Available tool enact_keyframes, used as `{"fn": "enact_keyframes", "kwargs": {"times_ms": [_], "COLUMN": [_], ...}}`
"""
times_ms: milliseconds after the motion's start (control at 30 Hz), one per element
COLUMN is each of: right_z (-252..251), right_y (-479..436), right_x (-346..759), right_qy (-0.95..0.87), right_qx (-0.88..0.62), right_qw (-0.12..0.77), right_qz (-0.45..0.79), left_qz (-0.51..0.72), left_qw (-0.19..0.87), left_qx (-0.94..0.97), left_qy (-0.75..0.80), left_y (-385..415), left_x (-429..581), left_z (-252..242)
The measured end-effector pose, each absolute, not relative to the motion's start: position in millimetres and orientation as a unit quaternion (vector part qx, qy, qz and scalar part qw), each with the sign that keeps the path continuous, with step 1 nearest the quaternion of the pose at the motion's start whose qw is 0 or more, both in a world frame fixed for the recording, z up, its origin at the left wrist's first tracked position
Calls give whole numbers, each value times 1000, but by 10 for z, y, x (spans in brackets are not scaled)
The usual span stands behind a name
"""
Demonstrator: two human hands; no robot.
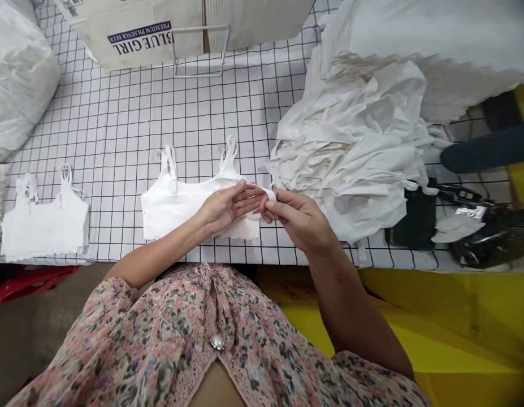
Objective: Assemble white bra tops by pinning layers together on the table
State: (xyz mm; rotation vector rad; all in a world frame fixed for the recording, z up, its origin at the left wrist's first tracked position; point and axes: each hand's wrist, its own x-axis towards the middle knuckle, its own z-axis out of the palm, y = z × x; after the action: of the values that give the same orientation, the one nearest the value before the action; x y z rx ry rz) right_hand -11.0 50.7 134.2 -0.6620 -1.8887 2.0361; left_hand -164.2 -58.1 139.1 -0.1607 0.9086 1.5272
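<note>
A white bra top (181,209) lies on the table in front of me, its two looped straps pointing away. My left hand (225,209) crosses its right part, palm turned up, fingers long and close together, the thumb against a thin white strap. At the other end, the thumb and fingers of my right hand (302,220) pinch this white strap (269,194). My fingers hide where the strap leads. Beside my right hand rises a heap of white garments (346,164).
Another white bra top (45,226) lies at the left, near a white plastic bag (20,79). A carton (138,39) and a white wire stand (198,74) are at the back. A dark phone-like slab (414,220) and a black plastic bag (494,240) lie right.
</note>
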Motion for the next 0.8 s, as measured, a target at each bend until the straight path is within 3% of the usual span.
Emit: {"fn": "enact_keyframes", "kwargs": {"times_ms": [67, 233, 300, 500, 667, 800], "right_z": [1360, 1331, 1327, 1399, 1440, 1433], "right_y": [486, 417, 432, 537, 586, 616], "right_x": [-101, -112, -91, 128, 214, 49], "right_qy": [-671, -852, -879, -768, -789, -715], "right_qx": [-249, -301, -275, -215, -164, -196], "right_qw": [129, 220, 198, -7, 12, -9], "right_qz": [687, 367, 335, 604, 592, 671], "left_qz": [677, 692, 697, 705, 699, 688], "left_qw": [612, 577, 562, 528, 504, 498], "left_qx": [-79, -50, -45, -28, -6, 45], "left_qy": [400, 432, 443, 473, 507, 527], "left_y": [-532, -507, -511, -453, -391, -302], "left_x": [-1629, -1646, -1677, -1851, -1997, -2145], "left_z": [1382, 1354, 1344, 1310, 1263, 1254]}}
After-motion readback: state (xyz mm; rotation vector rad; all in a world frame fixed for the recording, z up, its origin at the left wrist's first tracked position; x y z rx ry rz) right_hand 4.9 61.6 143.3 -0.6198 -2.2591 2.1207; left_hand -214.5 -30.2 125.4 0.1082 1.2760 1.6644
